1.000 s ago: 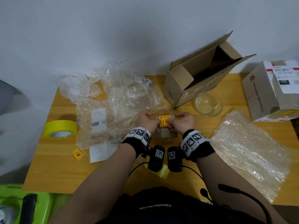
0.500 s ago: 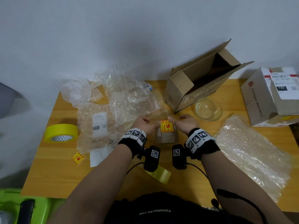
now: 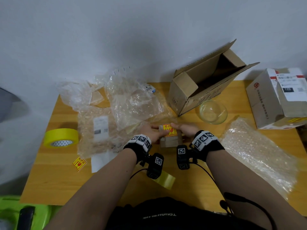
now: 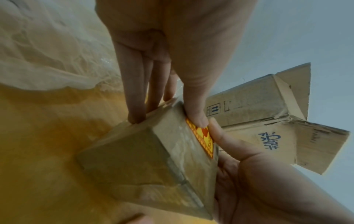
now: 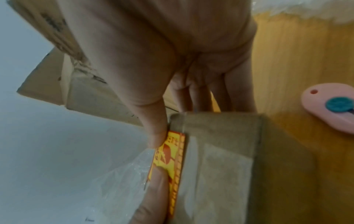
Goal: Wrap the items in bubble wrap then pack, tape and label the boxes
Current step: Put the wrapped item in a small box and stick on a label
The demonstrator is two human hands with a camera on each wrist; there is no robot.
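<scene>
Between both wrists on the wooden table (image 3: 54, 176) sits a small taped cardboard box (image 3: 169, 141), light and stiff by the look. The left hand (image 3: 153, 132) and right hand (image 3: 186, 131) clamp its sides, thumbs pressing the yellow fragile sticker (image 3: 168, 130) flat. Beyond it stand a glass bowl (image 3: 213, 112) and an open carton (image 3: 204, 85).

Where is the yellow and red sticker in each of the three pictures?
Head: the sticker sits on top of the small box, centre, between both hands.
Left wrist: the sticker runs along the box's right edge, under the thumbs.
Right wrist: the sticker is lower centre, under the thumbs.
Shared landmark: the big open carton.
</scene>
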